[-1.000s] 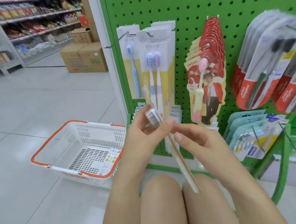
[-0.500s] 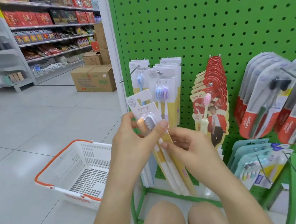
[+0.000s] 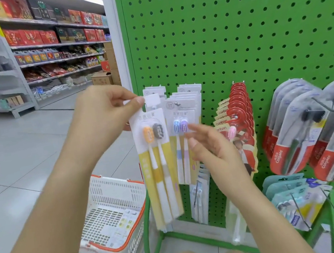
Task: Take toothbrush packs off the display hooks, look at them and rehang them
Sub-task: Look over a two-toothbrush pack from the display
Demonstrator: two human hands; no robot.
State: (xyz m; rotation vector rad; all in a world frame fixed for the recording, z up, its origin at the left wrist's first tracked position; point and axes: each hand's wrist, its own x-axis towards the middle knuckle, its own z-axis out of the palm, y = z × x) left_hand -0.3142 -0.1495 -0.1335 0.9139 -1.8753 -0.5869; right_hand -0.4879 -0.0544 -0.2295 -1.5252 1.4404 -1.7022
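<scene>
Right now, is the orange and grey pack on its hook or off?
Off: the left hand pinches the pack by its tab, before the rack.

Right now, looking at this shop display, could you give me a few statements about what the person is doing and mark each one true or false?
1. The left hand pinches the top tab of a toothbrush pack. True.
2. That pack holds one orange-headed and one grey-headed brush. True.
3. The right hand grips a red pack. False: it holds nothing, its fingers relaxed in front of the hanging blue-and-purple pack.
4. The white basket sits on a shelf. False: it stands on the floor, left of the green pegboard.
5. The Colgate packs hang to the right of the red packs. True.
</scene>
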